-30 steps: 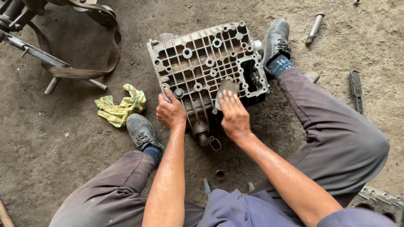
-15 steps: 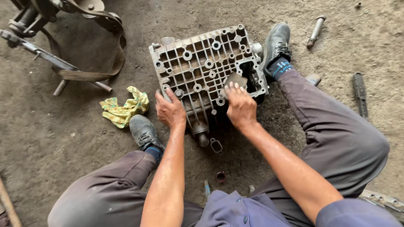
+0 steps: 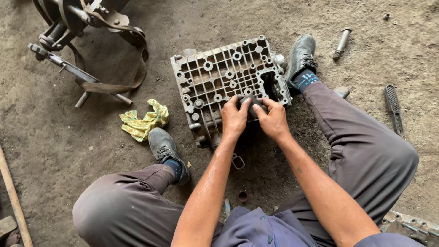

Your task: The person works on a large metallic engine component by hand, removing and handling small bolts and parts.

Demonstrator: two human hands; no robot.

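A grey cast-metal housing with many ribbed pockets and round bosses lies on the dirt floor between my two shoes. My left hand and my right hand meet at its near edge. Both pinch a small dark grey pad pressed against the casting beside a rectangular opening. The fingers cover most of the pad. My left shoe rests near the casting's left corner, and my right shoe touches its right side.
A yellow-green rag lies left of the housing. A metal frame with a worn strap sits at top left. A bolt and a black ribbed bar lie to the right. A small gasket, a red cap and another casting are near my legs.
My left hand left the casting's left side and joined my right hand on the pad. My right hand with the pad slid up toward the rectangular opening.
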